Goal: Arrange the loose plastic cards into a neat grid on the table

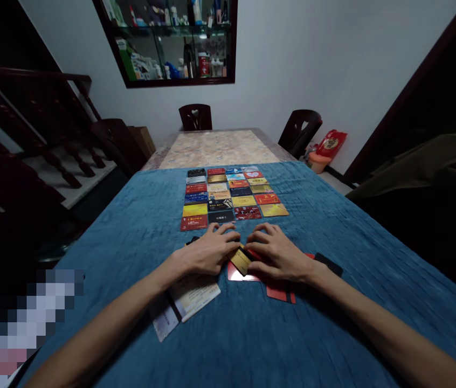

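Note:
My left hand (207, 250) rests palm down over loose cards, its fingers stretched and a little bent. Opposite it, my right hand (278, 253) also lies palm down, fingers apart and thumb out. Between the two is a tilted gold card (239, 261), touched at its edges by both hands. Under it shows a pinkish-white card (242, 274). A red card (278, 292) and a black card (329, 264) stick out around my right hand. Pale cards with dark stripes (195, 296) lie below my left wrist. Beyond my hands, several cards stand in neat rows, including a black card (221, 217).
A blue cloth (139, 215) covers the near table; its far part has a patterned top (215, 148). Dark chairs (195, 117) stand around it. A stair railing (50, 108) is at the left, and a red bag (332, 143) sits on the floor at the right.

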`<action>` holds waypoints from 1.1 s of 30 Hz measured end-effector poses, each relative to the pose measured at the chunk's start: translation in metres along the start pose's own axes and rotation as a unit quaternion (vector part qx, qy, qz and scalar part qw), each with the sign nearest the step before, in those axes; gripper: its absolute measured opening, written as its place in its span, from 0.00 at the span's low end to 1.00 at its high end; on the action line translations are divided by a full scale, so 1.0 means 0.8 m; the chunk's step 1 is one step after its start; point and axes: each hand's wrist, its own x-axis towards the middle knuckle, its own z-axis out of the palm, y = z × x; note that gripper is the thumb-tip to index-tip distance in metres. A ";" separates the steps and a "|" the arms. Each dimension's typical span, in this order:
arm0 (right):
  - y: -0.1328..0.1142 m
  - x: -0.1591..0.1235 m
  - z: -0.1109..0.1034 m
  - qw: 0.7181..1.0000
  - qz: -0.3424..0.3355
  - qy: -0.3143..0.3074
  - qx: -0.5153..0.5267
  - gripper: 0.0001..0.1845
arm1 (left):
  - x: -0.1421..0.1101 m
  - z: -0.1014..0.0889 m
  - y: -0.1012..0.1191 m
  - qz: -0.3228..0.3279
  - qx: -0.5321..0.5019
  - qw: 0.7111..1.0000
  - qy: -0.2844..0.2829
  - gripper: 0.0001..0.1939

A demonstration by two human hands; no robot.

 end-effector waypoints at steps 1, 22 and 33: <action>-0.001 0.000 -0.003 1.000 -0.008 -0.005 0.009 0.23 | 0.000 -0.001 0.000 0.005 -0.002 1.000 -0.005 0.21; 0.015 -0.005 -0.007 0.996 -0.028 0.080 0.024 0.15 | 0.006 0.010 -0.019 -0.047 -0.133 0.987 0.082 0.21; 0.028 -0.008 0.003 0.993 0.031 0.113 0.010 0.14 | 0.009 0.025 -0.026 -0.093 -0.193 0.965 0.151 0.22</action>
